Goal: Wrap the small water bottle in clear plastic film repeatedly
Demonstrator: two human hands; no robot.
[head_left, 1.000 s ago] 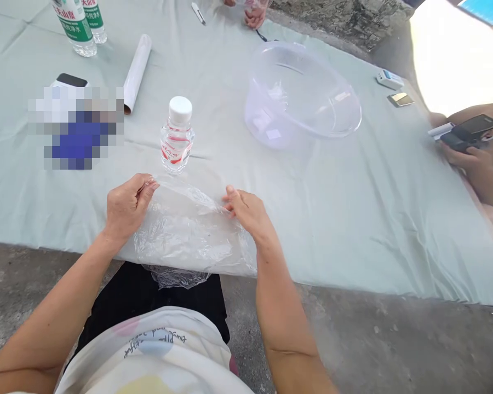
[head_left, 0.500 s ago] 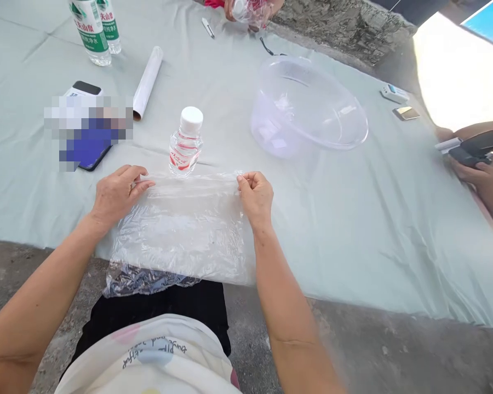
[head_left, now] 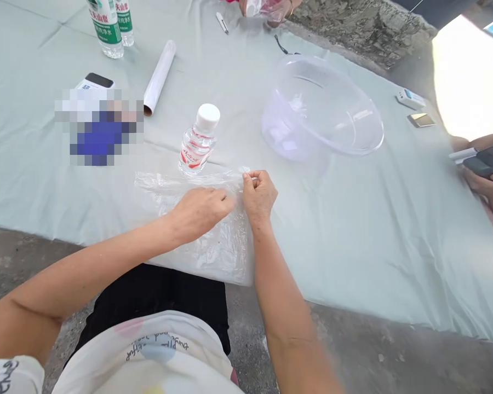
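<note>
A thin, clear plastic bag [head_left: 225,249] lies crumpled along the table's near edge. My right hand [head_left: 260,192] pinches its upper right corner between thumb and fingers. Closed and slightly blurred, my left hand [head_left: 203,212] is over the middle of the bag with plastic gathered under its curled fingers; the fingertips are hidden. The left forearm covers the bag's lower left part. Just beyond the bag's top edge stands a small clear bottle [head_left: 198,141] with a white cap and a red-printed label.
A clear, purplish plastic basin [head_left: 287,131] sits tilted at right. A film roll [head_left: 159,79], blurred-out items [head_left: 101,134], tall water bottles [head_left: 107,33] and a pen [head_left: 222,23] are farther off. Another person's hands [head_left: 487,178] hold a device at right; others' hands [head_left: 276,11] are at the back.
My left hand has left the bag's upper left corner and moved right, across its middle. The bag's overhanging lower left part no longer shows. My right hand keeps its corner.
</note>
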